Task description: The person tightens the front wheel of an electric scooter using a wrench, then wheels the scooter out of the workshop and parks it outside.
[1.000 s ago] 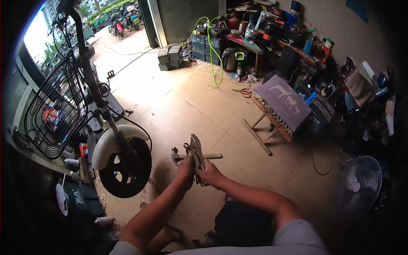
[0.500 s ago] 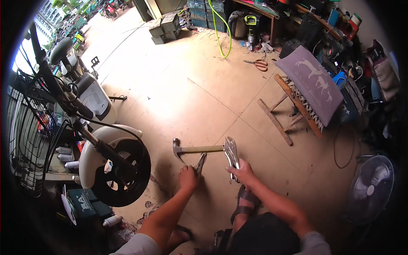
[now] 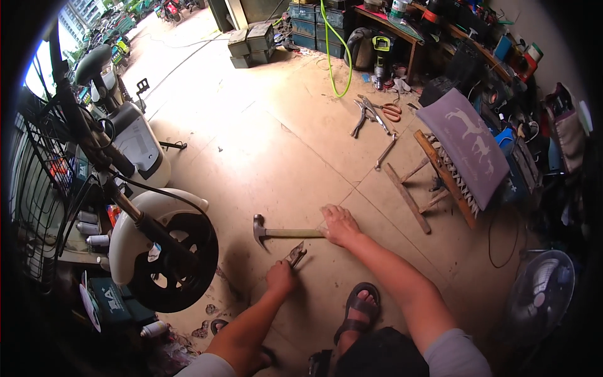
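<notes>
A claw hammer [image 3: 286, 233] lies on the tiled floor in front of me, head to the left and pale handle to the right. My right hand [image 3: 340, 226] is over the end of that handle, palm down, fingers stretched out; whether it touches is hard to tell. Just below the hammer, my left hand [image 3: 280, 277] is closed around a pair of pliers [image 3: 296, 254], jaws pointing up and right. Farther off, silver locking pliers [image 3: 372, 115] and a slim metal wrench [image 3: 385, 151] lie on the floor beside red-handled scissors [image 3: 391, 111].
A scooter-like bike with a black front wheel [image 3: 169, 267] stands at left. On the right are a wooden folding stool with a purple cushion [image 3: 468, 147] and a fan [image 3: 541, 295]. Toolboxes [image 3: 251, 45], a green hose [image 3: 339, 72] and a cluttered workbench [image 3: 392, 28] line the back.
The locking pliers have left my right hand and now lie near the scissors, with the wrench beside them. My right hand is now at the hammer handle. My left hand keeps its pliers.
</notes>
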Demonstrator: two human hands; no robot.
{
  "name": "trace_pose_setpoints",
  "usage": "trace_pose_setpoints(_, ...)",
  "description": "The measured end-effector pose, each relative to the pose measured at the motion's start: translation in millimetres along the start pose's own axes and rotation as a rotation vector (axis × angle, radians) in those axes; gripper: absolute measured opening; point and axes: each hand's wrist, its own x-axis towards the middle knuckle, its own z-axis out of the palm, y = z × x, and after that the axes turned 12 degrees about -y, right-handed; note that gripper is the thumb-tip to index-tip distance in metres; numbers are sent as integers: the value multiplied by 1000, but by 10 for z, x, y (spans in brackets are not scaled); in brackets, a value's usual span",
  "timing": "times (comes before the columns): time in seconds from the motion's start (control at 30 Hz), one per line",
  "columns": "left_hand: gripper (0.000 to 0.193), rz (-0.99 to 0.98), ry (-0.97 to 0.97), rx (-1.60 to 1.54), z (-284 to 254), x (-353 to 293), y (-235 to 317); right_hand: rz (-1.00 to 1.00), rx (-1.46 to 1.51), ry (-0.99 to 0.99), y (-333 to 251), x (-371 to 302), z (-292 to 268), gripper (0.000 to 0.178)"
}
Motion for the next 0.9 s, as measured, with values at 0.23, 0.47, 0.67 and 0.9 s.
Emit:
trace_pose_setpoints(0.23,22,-137,-197,-939,120,-266,-371,18,-55,-352,-419,-346,867,35)
trace_pose_setpoints(0.47,19,-212,-385,-1561,-27,-332,-3,36,626,-392,-846,-1011,1118,31)
trace_pose_setpoints(0.67,27,-250,-468,-1637,63,-267,266,411,1540,-442,-1290,-1421,327,42)
trace_pose_setpoints(0.9,42,275,-630,-1176,-919,-20,1300,488,1610,-184,-490,-1104,-147,22)
